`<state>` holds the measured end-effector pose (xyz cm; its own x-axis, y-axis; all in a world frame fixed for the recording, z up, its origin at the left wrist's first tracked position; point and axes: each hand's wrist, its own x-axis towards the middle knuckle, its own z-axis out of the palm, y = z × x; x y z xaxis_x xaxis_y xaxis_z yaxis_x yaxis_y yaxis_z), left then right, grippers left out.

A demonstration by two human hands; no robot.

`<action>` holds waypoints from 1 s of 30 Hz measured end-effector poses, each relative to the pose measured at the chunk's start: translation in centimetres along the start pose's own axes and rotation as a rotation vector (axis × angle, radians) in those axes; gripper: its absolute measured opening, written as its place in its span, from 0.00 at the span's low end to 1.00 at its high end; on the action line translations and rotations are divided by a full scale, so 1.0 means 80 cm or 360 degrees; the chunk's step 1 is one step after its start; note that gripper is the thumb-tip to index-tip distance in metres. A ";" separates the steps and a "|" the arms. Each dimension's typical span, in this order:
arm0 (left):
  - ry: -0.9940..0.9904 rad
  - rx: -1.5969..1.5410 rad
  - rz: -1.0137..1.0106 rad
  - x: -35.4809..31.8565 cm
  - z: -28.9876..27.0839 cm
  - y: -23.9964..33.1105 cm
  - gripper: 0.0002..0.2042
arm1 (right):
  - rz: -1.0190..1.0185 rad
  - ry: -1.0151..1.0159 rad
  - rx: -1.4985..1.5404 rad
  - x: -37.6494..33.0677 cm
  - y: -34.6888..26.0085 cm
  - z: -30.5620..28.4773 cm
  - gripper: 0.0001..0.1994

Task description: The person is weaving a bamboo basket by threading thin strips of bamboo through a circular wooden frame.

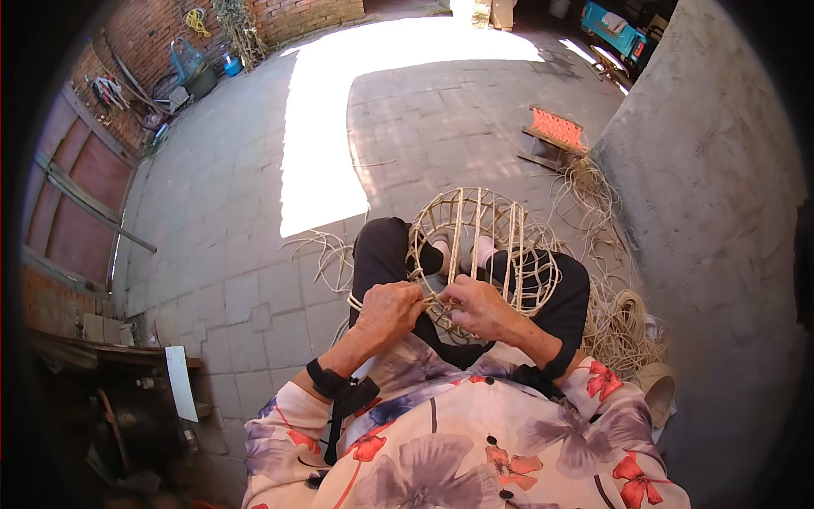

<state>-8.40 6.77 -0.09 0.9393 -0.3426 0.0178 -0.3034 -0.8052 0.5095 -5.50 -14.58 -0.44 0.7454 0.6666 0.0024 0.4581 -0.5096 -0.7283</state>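
Observation:
On my lap rests a round, open-framed basket (459,222), with pale cord wound round its frame and strung in rows across it. My left hand (392,309) is closed at the basket's near left rim, its fingers on a pale cord (356,302) whose loose end trails out to the left. Close beside it, my right hand (476,305) pinches at the same rim, fingertips bent inward. The cord between the two hands is thin and partly covered by the fingers. My feet show through the gaps of the frame.
A coil of pale cord (623,327) lies on the ground at my right, by a grey wall (712,195). Ahead stands a low stool with an orange woven seat (556,127). Loose strands (326,253) lie left of my knee. A dark table (110,356) stands at lower left.

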 end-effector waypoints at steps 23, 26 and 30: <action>0.0017 -0.0394 -0.0030 -0.009 -0.005 0.025 0.05 | 0.0193 -0.0012 0.0749 -0.002 0.017 -0.041 0.11; -0.0031 -0.0378 0.0003 -0.005 -0.007 0.024 0.05 | -0.0076 0.0174 0.0112 -0.012 0.011 -0.023 0.13; -0.0103 -0.0403 -0.0010 0.000 -0.013 0.026 0.05 | -0.0035 0.0231 -0.0055 -0.013 0.003 -0.003 0.16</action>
<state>-8.89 5.58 1.86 0.9263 -0.3749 -0.0371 -0.2402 -0.6636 0.7085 -6.07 -15.53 -0.46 0.7960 0.5936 0.1190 0.4897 -0.5157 -0.7030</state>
